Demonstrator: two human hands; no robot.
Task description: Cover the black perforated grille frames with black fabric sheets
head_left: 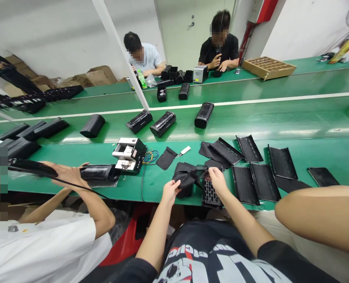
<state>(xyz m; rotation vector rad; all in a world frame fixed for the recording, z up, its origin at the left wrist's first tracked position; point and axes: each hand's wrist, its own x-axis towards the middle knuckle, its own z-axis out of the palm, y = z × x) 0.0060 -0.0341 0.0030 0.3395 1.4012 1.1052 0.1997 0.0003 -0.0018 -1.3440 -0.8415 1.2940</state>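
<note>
The left hand (172,191) is pinching one end of a thin, black, cloth-like sheet (185,179) while the right hand (218,180) is gripping the other above a long, green table (130,188), the sheet seemingly being light, limp and easily creased, so best held by its edges.

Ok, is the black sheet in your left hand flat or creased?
Creased: folds show in the black sheet where it narrows toward the right hand.

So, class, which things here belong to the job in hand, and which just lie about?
Likely in the job:
black flexible sheet in left hand
dark see-through piece in right hand
perforated black panel
curved black panels

Probably just lying about:
smartphone
green bottle
</note>
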